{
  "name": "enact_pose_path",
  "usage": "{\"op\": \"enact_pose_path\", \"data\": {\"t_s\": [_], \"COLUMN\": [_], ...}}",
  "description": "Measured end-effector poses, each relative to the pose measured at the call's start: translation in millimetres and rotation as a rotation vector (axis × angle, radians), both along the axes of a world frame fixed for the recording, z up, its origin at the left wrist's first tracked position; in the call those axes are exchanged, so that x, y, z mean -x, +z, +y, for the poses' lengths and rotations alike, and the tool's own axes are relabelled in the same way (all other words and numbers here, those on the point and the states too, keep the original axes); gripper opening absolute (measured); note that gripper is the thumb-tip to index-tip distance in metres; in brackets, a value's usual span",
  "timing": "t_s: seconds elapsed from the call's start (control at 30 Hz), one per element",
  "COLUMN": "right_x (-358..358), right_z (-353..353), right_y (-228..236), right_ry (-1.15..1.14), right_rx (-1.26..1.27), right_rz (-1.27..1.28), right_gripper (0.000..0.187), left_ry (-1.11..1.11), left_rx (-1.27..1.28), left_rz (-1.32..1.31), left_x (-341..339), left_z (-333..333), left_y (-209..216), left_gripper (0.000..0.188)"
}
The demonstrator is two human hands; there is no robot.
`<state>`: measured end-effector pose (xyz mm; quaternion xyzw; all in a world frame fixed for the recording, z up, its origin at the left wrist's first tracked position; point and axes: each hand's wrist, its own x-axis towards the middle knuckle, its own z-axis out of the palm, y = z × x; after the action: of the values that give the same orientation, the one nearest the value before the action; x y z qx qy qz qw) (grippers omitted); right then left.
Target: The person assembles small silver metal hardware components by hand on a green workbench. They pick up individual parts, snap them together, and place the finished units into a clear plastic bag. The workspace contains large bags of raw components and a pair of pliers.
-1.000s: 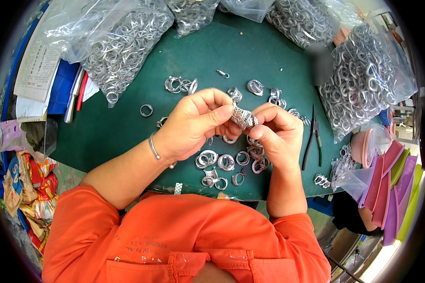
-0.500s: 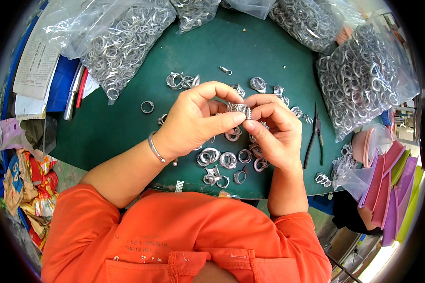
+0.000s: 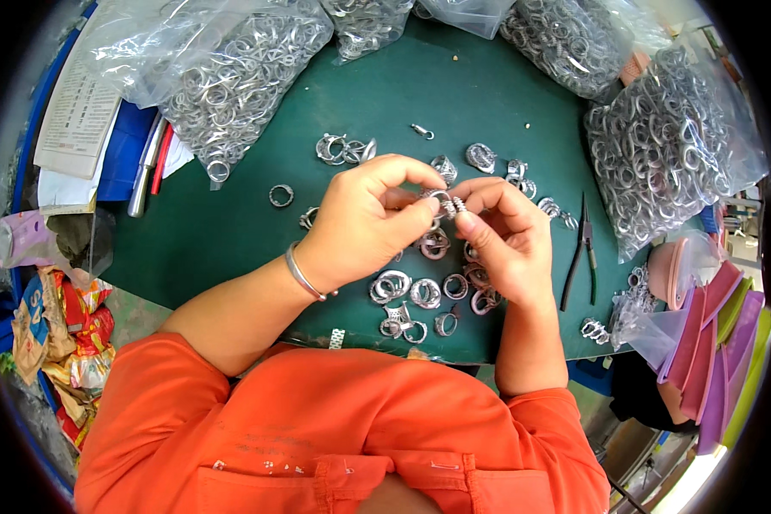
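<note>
Just above the middle of the table, a silvery patterned ring sits between the fingertips of both my hands. My left hand pinches it from the left with thumb and forefinger. From the other side, the thumb and fingers of my right hand close on its ridged part. Whether this is one ring or several linked together, I cannot tell. Below my fingers lies a scatter of loose silver rings, partly hidden by my hands. More rings lie beyond my left hand, and others beyond the right.
Clear bags of metal rings stand along the far edge, with another bag at right. Long-nosed pliers lie right of my right hand. A red pen and papers are at left, coloured strips at right.
The held ring has been turned, so its opening and ridged edge show instead of its broad patterned face. The whole view has shifted slightly; the loose rings lie as before.
</note>
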<state>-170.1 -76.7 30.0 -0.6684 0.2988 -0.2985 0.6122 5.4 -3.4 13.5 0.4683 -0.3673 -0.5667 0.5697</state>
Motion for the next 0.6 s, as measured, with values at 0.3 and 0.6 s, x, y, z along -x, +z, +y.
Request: {"op": "enact_pose_path", "data": {"t_s": [0.3,0.6], "right_x": [-6.4,0.9], "right_z": [10.3,1.1], "right_y": [5.6,6.7], "right_ry": [0.015,0.032], "right_rx": [0.372,-0.425], "right_rz": [0.124,0.049], "right_gripper": [0.011,0.007], "left_ry": [0.105,0.122], "left_rx": [0.318,0.338], "left_rz": [-0.449,-0.418], "left_x": [6.9,8.7], "left_z": [3.4,2.4], "left_y": [-2.8,-4.9], "left_gripper": [0.016,0.013]}}
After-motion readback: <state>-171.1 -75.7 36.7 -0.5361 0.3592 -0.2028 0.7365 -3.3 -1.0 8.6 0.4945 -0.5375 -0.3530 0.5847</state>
